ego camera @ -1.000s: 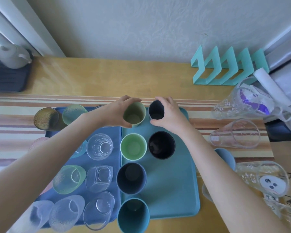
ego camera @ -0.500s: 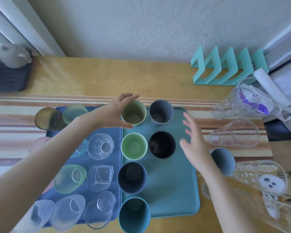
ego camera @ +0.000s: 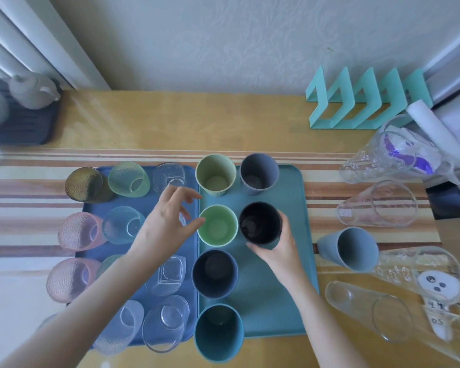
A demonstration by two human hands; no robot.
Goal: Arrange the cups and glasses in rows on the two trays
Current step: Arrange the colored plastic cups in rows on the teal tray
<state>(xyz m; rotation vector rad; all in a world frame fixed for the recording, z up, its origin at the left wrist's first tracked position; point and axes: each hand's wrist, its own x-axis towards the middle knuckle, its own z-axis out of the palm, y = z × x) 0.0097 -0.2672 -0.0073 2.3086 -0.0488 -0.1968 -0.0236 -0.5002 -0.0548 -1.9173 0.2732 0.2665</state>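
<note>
Two trays lie side by side: a blue tray on the left with several clear and tinted glasses, and a teal tray on the right with plastic cups. My right hand is wrapped around the black cup in the teal tray's second row. My left hand hovers open over the blue tray, fingertips close to the bright green cup. Behind these stand an olive cup and a grey cup. A navy cup and a teal cup stand nearer me.
A light blue cup lies on its side right of the teal tray. Several clear glasses lie on the table at the right. A turquoise rack stands at the back right, a dark tray with a teapot at the back left.
My left hand let go of the olive cup and drew back toward the green cup. My right hand, open in the air half a second ago, has closed around the black cup.
</note>
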